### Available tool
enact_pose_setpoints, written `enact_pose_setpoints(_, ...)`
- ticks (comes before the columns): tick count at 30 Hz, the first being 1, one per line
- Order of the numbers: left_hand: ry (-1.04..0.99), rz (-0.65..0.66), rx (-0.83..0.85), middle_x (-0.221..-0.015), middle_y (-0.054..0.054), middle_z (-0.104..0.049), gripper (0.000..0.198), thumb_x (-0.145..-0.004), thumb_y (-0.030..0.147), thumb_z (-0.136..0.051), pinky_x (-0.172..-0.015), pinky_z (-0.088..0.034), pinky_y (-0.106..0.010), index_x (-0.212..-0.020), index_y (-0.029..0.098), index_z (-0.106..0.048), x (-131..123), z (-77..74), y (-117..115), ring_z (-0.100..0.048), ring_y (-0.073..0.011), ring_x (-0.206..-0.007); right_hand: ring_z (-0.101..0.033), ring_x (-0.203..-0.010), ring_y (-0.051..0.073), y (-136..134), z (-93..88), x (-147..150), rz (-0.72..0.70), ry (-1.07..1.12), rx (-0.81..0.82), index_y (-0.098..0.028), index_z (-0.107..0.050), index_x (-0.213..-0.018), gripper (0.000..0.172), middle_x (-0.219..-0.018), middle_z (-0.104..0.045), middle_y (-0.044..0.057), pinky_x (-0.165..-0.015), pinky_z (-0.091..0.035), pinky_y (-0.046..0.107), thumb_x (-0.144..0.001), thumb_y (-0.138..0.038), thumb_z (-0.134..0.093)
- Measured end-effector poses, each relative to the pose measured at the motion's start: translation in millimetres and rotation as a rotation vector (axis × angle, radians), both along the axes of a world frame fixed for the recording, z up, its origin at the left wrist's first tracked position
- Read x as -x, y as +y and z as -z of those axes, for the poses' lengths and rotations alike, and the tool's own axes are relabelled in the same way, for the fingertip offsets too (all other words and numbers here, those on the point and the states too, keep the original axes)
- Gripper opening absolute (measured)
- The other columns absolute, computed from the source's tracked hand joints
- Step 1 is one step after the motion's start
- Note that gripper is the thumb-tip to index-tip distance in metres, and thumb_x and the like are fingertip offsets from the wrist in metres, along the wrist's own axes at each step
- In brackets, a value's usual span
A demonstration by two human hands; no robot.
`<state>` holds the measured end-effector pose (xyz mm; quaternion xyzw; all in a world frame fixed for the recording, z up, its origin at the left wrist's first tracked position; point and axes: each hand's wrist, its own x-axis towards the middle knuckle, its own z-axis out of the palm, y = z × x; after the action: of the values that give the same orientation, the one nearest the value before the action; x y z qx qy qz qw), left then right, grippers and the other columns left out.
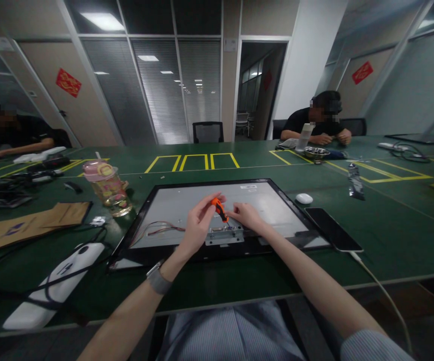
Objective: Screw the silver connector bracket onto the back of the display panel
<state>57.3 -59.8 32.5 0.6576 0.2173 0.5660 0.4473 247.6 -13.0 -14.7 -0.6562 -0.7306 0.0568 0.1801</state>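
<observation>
A flat display panel (277, 205) with a black frame and grey metal back lies before me on the green table. My left hand (201, 218) grips an orange and black screwdriver (220, 209), tilted, its tip down at a small metal bracket (223, 235) near the panel's front edge. Beside the screwdriver's lower end is my right hand (246, 215), fingers curled and pressed together close to the shaft; whether they pinch anything is too small to make out. Thin brown wires (164, 228) run over the panel left of the bracket.
Left of the panel are a pink-lidded bottle (107, 188), a cardboard sleeve (32, 223) and a white power strip (55, 286) with black cables. To the right lie a phone (333, 229) on a cable and a white case (304, 199). Two people sit across the table.
</observation>
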Motion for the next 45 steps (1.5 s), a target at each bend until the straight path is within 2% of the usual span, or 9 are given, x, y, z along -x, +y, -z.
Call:
enact_pose_setpoints(7,0.066,-0.267,-0.133,-0.099,-0.005,-0.056,0.023,-0.081,0.025,-0.065,-0.080,-0.052,-0.026,-0.103,0.021,-0.069,-1.6,3.5,3.5,-0.059,-0.0146,-0.089,-0.059,-0.065,0.016,-0.4,-1.2,-0.5,-0.021,-0.020,0.005,-0.019,-0.061,-0.073,0.036,-0.069,-0.067,0.004,-0.053,-0.027,0.024,-0.087,-0.051,-0.053)
enact_pose_setpoints(11,0.057,-0.110,-0.120,-0.124,-0.010,-0.053,0.030,-0.087,0.025,-0.054,-0.093,-0.049,-0.032,-0.115,0.022,-0.064,0.1,-0.4,1.4,-0.055,-0.0200,-0.113,-0.059,-0.064,0.016,1.0,1.2,-0.8,-0.010,-0.017,0.010,-0.019,-0.060,-0.073,0.036,-0.069,-0.066,0.004,-0.052,-0.027,0.024,-0.086,-0.052,-0.053)
enact_pose_setpoints(14,0.036,0.006,-0.046,-0.122,-0.010,-0.058,0.036,-0.089,0.024,-0.052,-0.095,-0.048,-0.035,-0.124,0.021,-0.058,-0.5,-0.7,0.0,-0.059,-0.0200,-0.110,-0.059,-0.063,0.015,1.8,2.5,-0.5,-0.001,-0.012,0.005,-0.019,-0.059,-0.071,0.036,-0.067,-0.066,0.003,-0.051,-0.026,0.024,-0.086,-0.052,-0.054)
enact_pose_setpoints(21,0.096,-0.135,-0.116,-0.095,-0.005,-0.057,0.025,-0.083,0.025,-0.062,-0.080,-0.051,-0.026,-0.107,0.021,-0.068,-1.1,0.7,1.8,-0.058,-0.0146,-0.089,-0.057,-0.061,0.015,0.0,1.5,-1.2,-0.033,0.007,-0.024,-0.020,-0.058,-0.069,0.036,-0.065,-0.065,0.002,-0.052,-0.026,0.024,-0.086,-0.051,-0.053)
enact_pose_setpoints(26,0.058,0.032,-0.062,-0.122,-0.010,-0.055,0.032,-0.090,0.025,-0.050,-0.096,-0.046,-0.035,-0.120,0.021,-0.060,1.2,-3.3,-2.3,-0.056,-0.0214,-0.112,-0.056,-0.059,0.014,0.5,2.3,-1.3,-0.020,0.001,-0.021,-0.019,-0.059,-0.069,0.036,-0.063,-0.064,0.002,-0.052,-0.026,0.024,-0.086,-0.051,-0.053)
enact_pose_setpoints(28,0.016,0.092,-0.009,-0.118,-0.010,-0.060,0.033,-0.090,0.026,-0.052,-0.096,-0.047,-0.039,-0.121,0.019,-0.059,0.7,-1.8,-1.2,-0.058,-0.0227,-0.110,-0.056,-0.060,0.015,1.2,2.7,-1.0,-0.009,-0.013,-0.018,-0.019,-0.059,-0.069,0.037,-0.064,-0.064,0.003,-0.051,-0.026,0.024,-0.085,-0.052,-0.053)
enact_pose_setpoints(35,0.032,-0.132,-0.068,-0.096,-0.006,-0.059,0.019,-0.080,0.025,-0.066,-0.080,-0.051,-0.026,-0.098,0.019,-0.069,-0.7,2.0,4.9,-0.059,-0.0156,-0.090,-0.059,-0.064,0.015,-0.1,-0.4,-0.8,-0.021,-0.018,0.007,-0.019,-0.060,-0.071,0.037,-0.068,-0.066,0.003,-0.053,-0.027,0.024,-0.087,-0.052,-0.053)
enact_pose_setpoints(41,0.050,0.026,-0.050,-0.121,-0.010,-0.057,0.032,-0.091,0.026,-0.050,-0.094,-0.048,-0.035,-0.121,0.021,-0.059,-0.6,-3.4,-4.5,-0.059,-0.0205,-0.108,-0.058,-0.063,0.015,0.7,0.9,-0.6,-0.009,-0.020,0.002,-0.019,-0.060,-0.071,0.036,-0.067,-0.066,0.003,-0.052,-0.026,0.024,-0.086,-0.052,-0.054)
enact_pose_setpoints(45,0.056,-0.051,-0.063,-0.106,-0.007,-0.061,0.028,-0.088,0.024,-0.056,-0.087,-0.051,-0.032,-0.115,0.021,-0.062,-2.5,1.1,-2.7,-0.063,-0.0167,-0.096,-0.058,-0.063,0.015,1.3,1.3,-0.3,-0.012,-0.023,0.002,-0.019,-0.060,-0.071,0.036,-0.067,-0.067,0.004,-0.053,-0.026,0.024,-0.086,-0.051,-0.054)
